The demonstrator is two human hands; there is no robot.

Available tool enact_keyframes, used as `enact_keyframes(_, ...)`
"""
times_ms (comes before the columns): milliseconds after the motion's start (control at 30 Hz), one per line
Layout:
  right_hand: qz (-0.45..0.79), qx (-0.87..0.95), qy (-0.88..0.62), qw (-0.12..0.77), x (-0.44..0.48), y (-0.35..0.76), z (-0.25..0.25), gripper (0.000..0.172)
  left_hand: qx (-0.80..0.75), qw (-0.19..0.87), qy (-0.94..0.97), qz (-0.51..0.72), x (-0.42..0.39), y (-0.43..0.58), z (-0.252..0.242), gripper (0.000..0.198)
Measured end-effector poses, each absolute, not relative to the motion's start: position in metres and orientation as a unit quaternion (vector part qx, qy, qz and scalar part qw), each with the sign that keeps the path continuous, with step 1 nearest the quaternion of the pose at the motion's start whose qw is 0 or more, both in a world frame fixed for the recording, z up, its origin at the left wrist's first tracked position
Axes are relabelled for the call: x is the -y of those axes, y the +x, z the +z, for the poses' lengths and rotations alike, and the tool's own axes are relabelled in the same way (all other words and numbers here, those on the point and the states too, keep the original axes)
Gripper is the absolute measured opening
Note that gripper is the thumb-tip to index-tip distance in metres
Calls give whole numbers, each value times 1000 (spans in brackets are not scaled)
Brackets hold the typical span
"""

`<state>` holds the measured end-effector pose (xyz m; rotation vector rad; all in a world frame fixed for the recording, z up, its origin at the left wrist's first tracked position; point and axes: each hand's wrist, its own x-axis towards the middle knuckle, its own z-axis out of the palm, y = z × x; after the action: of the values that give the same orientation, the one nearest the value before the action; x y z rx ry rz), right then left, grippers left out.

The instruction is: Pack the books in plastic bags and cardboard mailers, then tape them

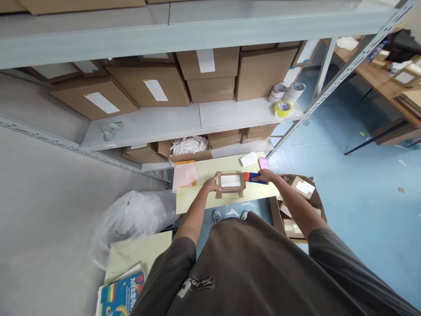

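Note:
A small cardboard box with a white label on top lies on the pale yellow tabletop in front of me. My left hand holds this box at its left side, fingers and thumb at the edge. In my right hand is a blue tool with an orange-red end, its exact kind unclear; that end points left, at the box's right edge. White paper and a pink pad lie behind my right hand. Pink-white sheets with orange edges lie to the left.
A metal shelf with cardboard boxes and tape rolls rises behind the table. Right of me stands a large carton of packed boxes. Translucent plastic bags bulge at the left, near a blue printed box.

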<state>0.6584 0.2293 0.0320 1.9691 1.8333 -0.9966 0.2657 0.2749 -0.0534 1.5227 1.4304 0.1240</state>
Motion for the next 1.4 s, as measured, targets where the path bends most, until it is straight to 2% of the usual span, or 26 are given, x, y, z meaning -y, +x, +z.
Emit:
enact_keyframes(200, -387, -600, 690, 118, -213, 714, 36, 68, -595, 519, 610, 69, -270, 287, -55, 125)
enact_keyframes(433, -368, -563, 727, 138, -187, 783, 31, 49, -601, 521, 601, 84, -269, 291, -57, 127)
enact_keyframes(600, -327, -535, 758, 180, -182, 811, 30, 53, -597, 520, 602, 110, -270, 291, -51, 125)
enact_keyframes(800, -292, -544, 767, 174, -195, 763, 10, 64, -588, 514, 620, 77, -271, 294, -44, 122)
enact_keyframes(967, -277, -535, 781, 167, -195, 709, -21, 58, -584, 518, 622, 69, -271, 296, -46, 126)
enact_keyframes(1167, -287, -503, 803, 140, -197, 647, -49, 42, -574, 524, 625, 74, -270, 295, -52, 131)
enact_keyframes(1400, -270, -498, 817, 107, -212, 605, -73, 46, -604, 521, 598, 76, -269, 294, -64, 127)
